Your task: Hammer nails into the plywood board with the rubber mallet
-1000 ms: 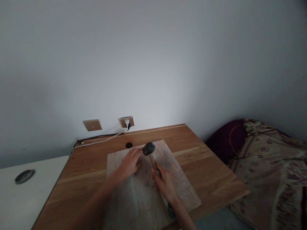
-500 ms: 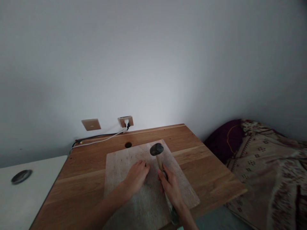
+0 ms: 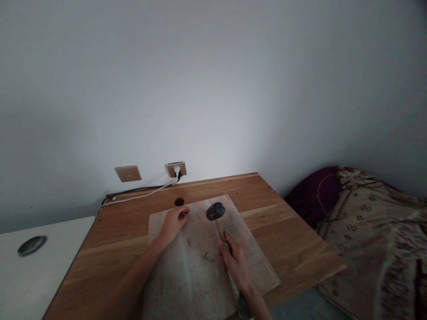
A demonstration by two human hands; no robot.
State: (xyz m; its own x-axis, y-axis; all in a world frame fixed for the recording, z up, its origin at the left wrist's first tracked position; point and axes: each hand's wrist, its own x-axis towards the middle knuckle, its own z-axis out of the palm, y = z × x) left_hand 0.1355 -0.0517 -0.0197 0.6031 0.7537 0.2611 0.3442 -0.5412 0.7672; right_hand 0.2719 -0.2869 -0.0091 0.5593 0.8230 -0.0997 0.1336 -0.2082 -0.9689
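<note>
My right hand (image 3: 237, 263) is wrapped round the wooden handle of a hammer (image 3: 215, 211), whose dark head hangs just above a pale wooden board (image 3: 248, 249). The board lies on a brown wooden table (image 3: 287, 240). My left hand (image 3: 173, 222) rests near the board's far left part with its fingers pinched together; what they hold is too small to make out. A few loose nails (image 3: 207, 256) lie on the board between my hands.
A cable hole (image 3: 179, 202) is cut in the table behind the board. A white cable (image 3: 143, 194) runs to a wall socket (image 3: 175, 169). A white table (image 3: 20, 275) with a dark disc (image 3: 32, 245) stands left. A patterned blanket (image 3: 376, 231) lies right.
My left hand moved from the nails in the middle of the board back to its far left part, with fingers pinched. The hammer head shifted slightly left.
</note>
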